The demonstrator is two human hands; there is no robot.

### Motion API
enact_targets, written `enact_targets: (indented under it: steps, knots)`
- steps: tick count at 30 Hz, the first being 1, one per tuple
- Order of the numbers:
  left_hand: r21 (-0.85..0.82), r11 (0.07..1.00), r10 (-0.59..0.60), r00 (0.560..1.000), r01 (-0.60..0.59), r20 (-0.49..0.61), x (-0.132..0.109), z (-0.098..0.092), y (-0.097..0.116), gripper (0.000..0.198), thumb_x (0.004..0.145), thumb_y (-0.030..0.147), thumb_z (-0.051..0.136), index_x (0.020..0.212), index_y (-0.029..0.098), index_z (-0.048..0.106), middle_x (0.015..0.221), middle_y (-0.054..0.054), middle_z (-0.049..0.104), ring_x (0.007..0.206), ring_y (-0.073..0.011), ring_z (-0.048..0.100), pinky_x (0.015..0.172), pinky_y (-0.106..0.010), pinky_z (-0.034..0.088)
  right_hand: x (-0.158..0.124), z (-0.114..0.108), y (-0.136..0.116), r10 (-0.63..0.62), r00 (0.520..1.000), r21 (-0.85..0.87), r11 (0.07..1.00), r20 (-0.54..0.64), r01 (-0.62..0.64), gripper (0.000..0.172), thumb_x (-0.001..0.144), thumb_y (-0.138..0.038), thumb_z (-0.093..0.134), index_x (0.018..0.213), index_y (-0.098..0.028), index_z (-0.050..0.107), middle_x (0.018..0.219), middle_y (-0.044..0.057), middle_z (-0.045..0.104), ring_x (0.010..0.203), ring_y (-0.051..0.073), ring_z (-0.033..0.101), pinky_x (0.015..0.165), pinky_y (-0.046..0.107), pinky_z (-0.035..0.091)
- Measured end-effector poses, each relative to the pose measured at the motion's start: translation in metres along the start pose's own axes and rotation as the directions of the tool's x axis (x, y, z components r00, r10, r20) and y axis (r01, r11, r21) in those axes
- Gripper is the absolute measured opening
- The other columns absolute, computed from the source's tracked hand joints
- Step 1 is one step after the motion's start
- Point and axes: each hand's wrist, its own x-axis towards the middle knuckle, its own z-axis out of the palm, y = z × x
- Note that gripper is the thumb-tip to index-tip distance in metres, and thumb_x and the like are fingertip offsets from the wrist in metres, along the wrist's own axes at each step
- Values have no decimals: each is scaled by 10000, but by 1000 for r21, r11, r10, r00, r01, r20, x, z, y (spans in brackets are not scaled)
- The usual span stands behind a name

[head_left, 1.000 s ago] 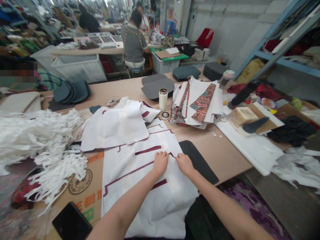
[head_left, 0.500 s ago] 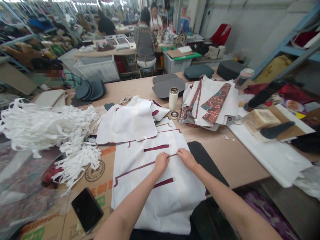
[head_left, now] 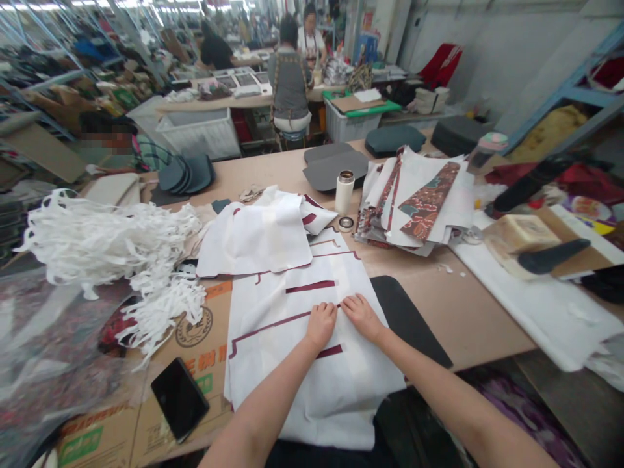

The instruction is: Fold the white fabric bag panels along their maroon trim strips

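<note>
A white fabric sheet [head_left: 302, 383] with maroon strips lies flat on the table's near edge in front of me. My left hand [head_left: 321, 324] and my right hand [head_left: 361, 316] rest side by side on it, fingers curled and pinching the cloth at a thin maroon line [head_left: 273, 326]. A second white piece [head_left: 256, 237] lies folded just beyond. A dark oval panel [head_left: 409, 318] sticks out from under the sheet on the right.
A heap of white strips [head_left: 107, 247] sits at left over a cardboard box [head_left: 146, 416] bearing a black phone [head_left: 179, 398]. A white cup [head_left: 344, 192], a tape roll [head_left: 346, 223], a patterned fabric stack [head_left: 419, 201] and grey panels [head_left: 334, 166] lie beyond. People work at far tables.
My view has swung left and down, so the box and phone show more. My hands have drawn closer together along the maroon line; the sheet stays flat.
</note>
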Motion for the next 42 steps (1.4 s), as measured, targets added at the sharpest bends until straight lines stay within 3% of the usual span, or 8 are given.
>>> enact_targets:
  steps: [7,13,16,19,23,29,36,42]
  knots:
    - [41,999,-24,1000,24,-12,-18,4,-11,252,890,160,380,1114,152,497,1013,-85,545,923,-216,481,754,-360,417,-15,0,6,-25,999,-51,998,-35,23,336,848,-45,371,1110,-113,571,1092,124,581,1079,221,481,971,442,370]
    - [0,991,-131,991,131,3,-54,0,-44,252,867,160,444,1102,192,526,1051,-52,566,943,-203,489,792,-338,416,-18,-7,15,145,987,-55,987,-63,-149,323,838,-35,359,1007,-129,618,981,119,600,973,218,516,924,419,413]
    - [-56,974,-222,975,221,-2,-64,-2,-53,242,875,178,437,1085,215,551,1037,-42,579,942,-194,498,790,-323,413,-3,-3,-9,218,974,-48,974,-57,-221,284,850,-60,379,978,-129,622,942,117,590,938,221,511,891,390,423]
    - [-87,956,-284,958,281,-23,-69,0,-55,235,892,214,415,1066,235,570,1011,-39,587,927,-190,506,776,-320,412,15,9,-45,170,985,14,985,-41,-170,304,857,-69,389,1074,-150,585,1018,102,577,963,205,496,875,346,427]
    - [-33,982,-187,981,186,-43,-74,3,-55,250,894,200,404,1102,210,543,1046,-54,573,940,-200,490,794,-346,402,32,28,-82,93,996,46,995,-5,-93,302,850,-83,434,1115,-147,565,1031,99,575,973,207,482,879,356,423]
    - [-24,989,-148,989,148,-8,-92,-3,-68,269,902,184,370,1123,192,522,1070,-72,566,958,-204,479,808,-354,379,34,31,-88,5,1000,5,1000,16,-5,321,835,-55,429,1114,-131,568,1061,114,573,1005,227,473,897,389,403]
    - [-135,912,-381,922,388,70,-128,-21,-111,236,875,203,440,1048,263,589,1022,-31,607,963,-194,505,856,-365,334,54,35,-109,160,985,30,986,66,-162,287,833,-59,429,1041,-157,602,1003,92,587,936,206,497,845,325,408]
    - [-262,796,-509,838,546,197,-126,-35,-133,192,782,257,575,959,233,644,977,-40,635,987,-223,524,844,-354,356,94,54,-152,238,960,123,959,148,-257,221,837,-119,478,996,-190,613,936,65,593,908,196,501,781,302,401]
